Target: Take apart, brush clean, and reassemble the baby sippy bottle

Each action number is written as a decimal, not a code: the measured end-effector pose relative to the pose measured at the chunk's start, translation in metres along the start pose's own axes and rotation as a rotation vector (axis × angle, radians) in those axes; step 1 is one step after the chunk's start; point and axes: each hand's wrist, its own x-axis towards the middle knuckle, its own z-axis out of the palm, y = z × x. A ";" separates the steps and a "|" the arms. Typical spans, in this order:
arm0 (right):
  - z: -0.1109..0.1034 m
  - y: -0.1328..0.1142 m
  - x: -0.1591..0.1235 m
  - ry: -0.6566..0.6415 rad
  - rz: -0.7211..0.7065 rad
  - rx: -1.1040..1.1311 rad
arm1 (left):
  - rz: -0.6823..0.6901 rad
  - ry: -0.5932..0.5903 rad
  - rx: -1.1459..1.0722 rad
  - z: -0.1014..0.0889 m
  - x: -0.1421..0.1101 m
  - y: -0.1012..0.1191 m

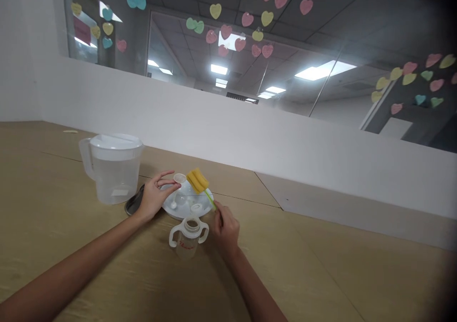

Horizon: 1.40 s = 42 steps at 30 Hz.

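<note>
Between thumb and fingers, my left hand point(157, 194) pinches a small whitish bottle cap point(180, 178), raised above a white plate point(167, 208). My right hand point(225, 226) grips the green handle of a sponge bottle brush point(197, 181), whose yellow head points up and left, close to the cap but apart from it. Below the brush, a clear baby bottle point(187, 246) with two white side handles and red lettering stands upright, its mouth uncovered. On the plate lie a small white ring-like part point(196, 208) and other pale pieces, partly hidden by my left hand.
At the left stands a lidded translucent pitcher point(117, 174) with its handle to the left. A dark tray-like object point(133, 206) is partly behind my left wrist. Beyond the wooden table point(303, 255) rises a white wall point(214, 131) below a window with heart-shaped notes.
</note>
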 end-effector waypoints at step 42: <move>-0.117 -0.082 0.136 -0.632 0.060 -0.264 | 0.197 -0.215 -0.003 0.015 0.047 0.103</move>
